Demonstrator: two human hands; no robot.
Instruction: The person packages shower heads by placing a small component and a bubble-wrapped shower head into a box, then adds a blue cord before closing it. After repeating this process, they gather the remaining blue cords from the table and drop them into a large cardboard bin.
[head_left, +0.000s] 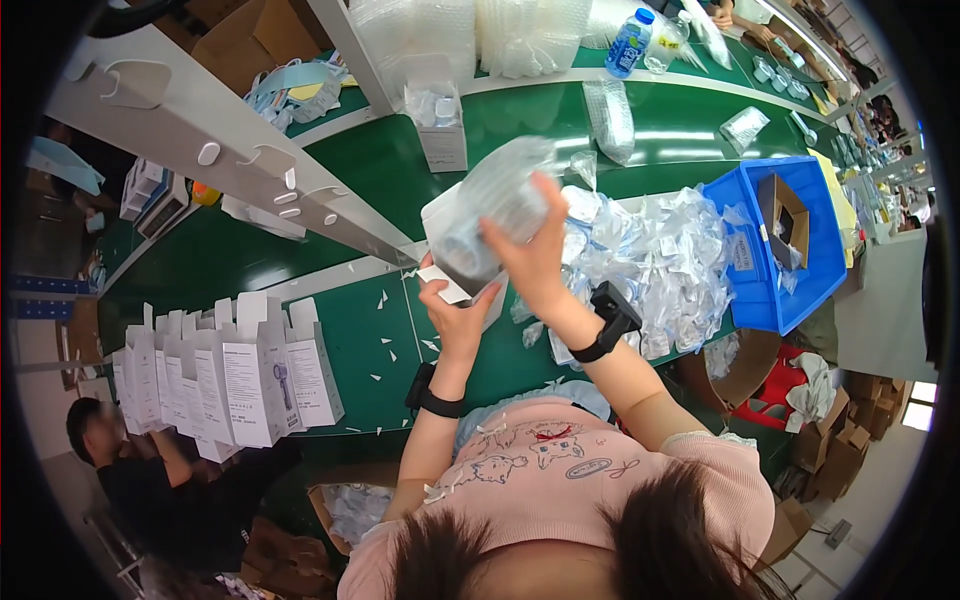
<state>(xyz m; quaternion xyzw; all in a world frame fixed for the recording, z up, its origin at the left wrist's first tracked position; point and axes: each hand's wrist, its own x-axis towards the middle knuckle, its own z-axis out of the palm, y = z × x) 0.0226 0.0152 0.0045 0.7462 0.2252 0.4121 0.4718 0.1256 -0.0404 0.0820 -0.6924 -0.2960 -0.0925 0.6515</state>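
My left hand point(457, 312) is closed round the near end of an open white carton point(438, 214), its fingers at a raised flap. In my right hand point(530, 250) is a bubble-wrapped item point(508, 182), gripped from the right and tilted over the carton's opening. The wrap is smeared by motion, and what lies inside it is hard to make out. The item's lower end is at or inside the carton; I cannot tell how deep. Just right of my right hand spreads a heap of small clear plastic bags point(650, 255) with white and bluish contents.
Several open white cartons point(255, 385) stand in rows at the left. A filled carton point(442, 145) and bubble-wrap bags point(530, 35) are at the back. A blue bin point(780, 290) sits at the right. A metal post point(230, 150) rises at left; a person point(180, 490) sits lower left.
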